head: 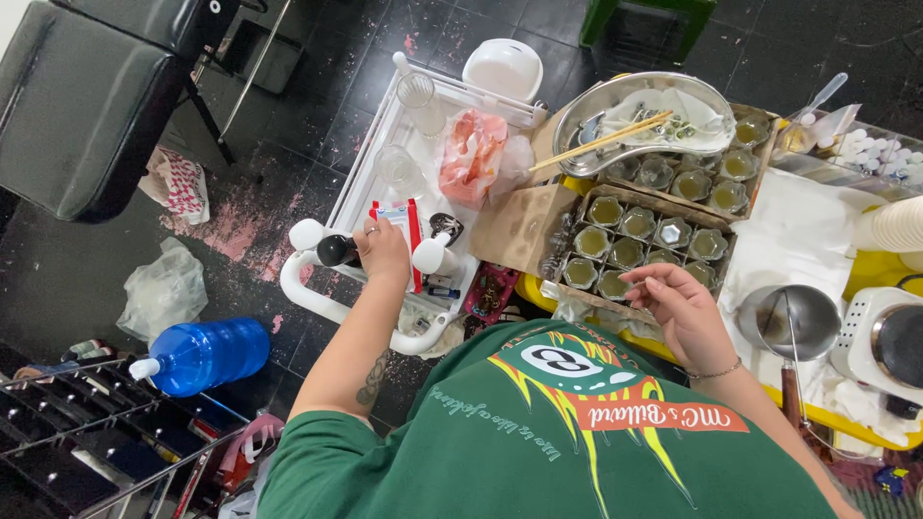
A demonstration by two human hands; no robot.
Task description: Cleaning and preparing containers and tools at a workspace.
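Item, step in hand: my left hand (382,252) closes over something among the bottles (336,250) on the white cart (317,298), my right hand (678,308) hovers half-curled, seemingly empty, over the jar box (635,245), so I judge a lift next.

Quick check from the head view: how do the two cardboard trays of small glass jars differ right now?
The near tray is open on top, its jars all visible, with the right hand hovering over its front edge. The far tray is partly covered by a kidney-shaped metal dish with chopsticks lying across it, so fewer of its jars show. Both hold small faceted glass jars filled with yellowish-green content, none with lids.
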